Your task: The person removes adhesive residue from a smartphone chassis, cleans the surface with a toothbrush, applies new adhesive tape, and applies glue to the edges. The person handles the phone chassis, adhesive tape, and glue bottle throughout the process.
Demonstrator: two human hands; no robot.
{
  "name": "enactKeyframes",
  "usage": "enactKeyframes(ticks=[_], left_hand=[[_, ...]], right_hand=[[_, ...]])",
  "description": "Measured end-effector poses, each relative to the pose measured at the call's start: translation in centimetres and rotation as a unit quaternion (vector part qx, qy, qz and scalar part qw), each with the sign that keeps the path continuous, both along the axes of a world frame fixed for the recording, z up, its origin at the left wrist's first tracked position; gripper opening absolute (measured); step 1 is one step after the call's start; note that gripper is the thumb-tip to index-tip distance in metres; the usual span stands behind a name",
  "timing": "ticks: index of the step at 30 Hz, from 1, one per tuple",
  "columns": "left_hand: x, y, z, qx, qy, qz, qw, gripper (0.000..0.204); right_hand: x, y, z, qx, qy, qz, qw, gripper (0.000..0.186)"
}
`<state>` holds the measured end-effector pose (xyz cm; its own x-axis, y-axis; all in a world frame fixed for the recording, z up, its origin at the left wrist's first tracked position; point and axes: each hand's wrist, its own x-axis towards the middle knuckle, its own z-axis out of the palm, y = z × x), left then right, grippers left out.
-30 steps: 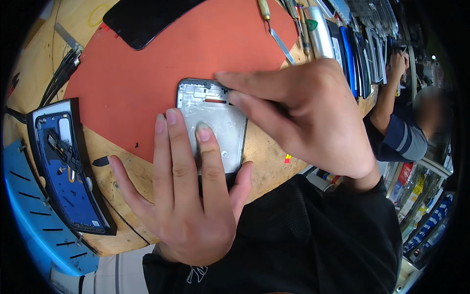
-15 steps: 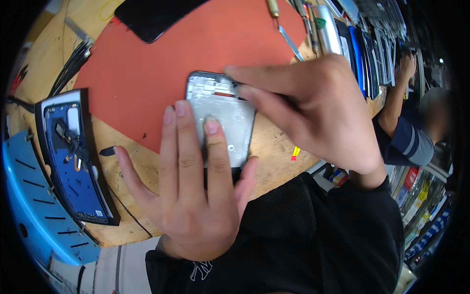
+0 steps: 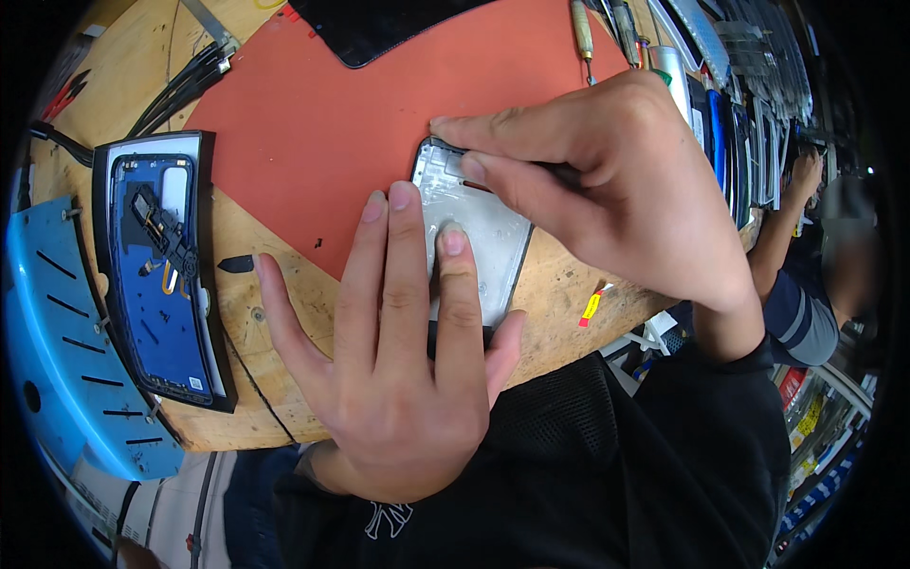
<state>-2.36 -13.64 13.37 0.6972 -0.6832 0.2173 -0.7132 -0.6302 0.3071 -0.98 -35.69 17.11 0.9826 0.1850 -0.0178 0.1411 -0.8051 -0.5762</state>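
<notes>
A silver metal phone frame [image 3: 488,223] with a dark rim lies partly on the red mat, partly on bare wood. My left hand [image 3: 403,379] rests over its lower left part, fingers stretched and spread. The index fingertip presses the metal face, and the thumb lies along the near right side. At the far end of the frame, my right hand [image 3: 616,180] is closed in a pinch, index fingertip by the top edge and thumb over the face. Something dark shows between those fingers, too hidden to name.
A blue phone back housing [image 3: 175,327] with loose dark parts sits in a black tray at left, by a light-blue slotted holder [image 3: 71,351]. Cables [image 3: 185,95], a black mat [image 3: 379,28] and hand tools [image 3: 583,33] lie farther off. Another person's arm [image 3: 782,223] shows at right.
The whole view has shifted, so the table things appear farther right. Against the frame, my right fingertips have moved left along its top end. My left hand keeps its place on it.
</notes>
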Motion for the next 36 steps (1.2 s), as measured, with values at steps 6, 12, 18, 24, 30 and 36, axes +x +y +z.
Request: enactKeyframes(ticks=[6, 12, 18, 24, 30, 36], left_hand=[[0.4, 0.5, 0.5, -0.001, 0.031, -0.003, 1.000, 0.061], [1.2, 1.4, 1.9, 0.026, 0.066, -0.002, 0.997, 0.069], [2.5, 1.7, 3.1, 0.015, 0.083, -0.034, 0.996, 0.066], [4.8, 1.0, 4.4, 0.003, 0.119, -0.129, 0.985, 0.069], [6.4, 0.4, 4.5, 0.037, 0.138, -0.172, 0.975, 0.068], [6.1, 0.7, 4.0, 0.049, 0.125, -0.161, 0.978, 0.063]], right_hand=[[1.4, -1.7, -0.3, -0.001, -0.017, 0.097, 0.995, 0.024], [2.5, -2.8, -0.4, 0.041, -0.008, 0.139, 0.989, 0.026], [0.8, -3.5, -1.3, 0.070, -0.041, 0.106, 0.991, 0.028], [-3.9, -3.5, -1.0, 0.064, 0.001, -0.027, 0.998, 0.030], [-4.7, -2.8, -0.7, 0.038, -0.011, -0.046, 0.998, 0.028], [-3.6, -3.5, -0.4, 0.024, 0.004, 0.004, 1.000, 0.029]])
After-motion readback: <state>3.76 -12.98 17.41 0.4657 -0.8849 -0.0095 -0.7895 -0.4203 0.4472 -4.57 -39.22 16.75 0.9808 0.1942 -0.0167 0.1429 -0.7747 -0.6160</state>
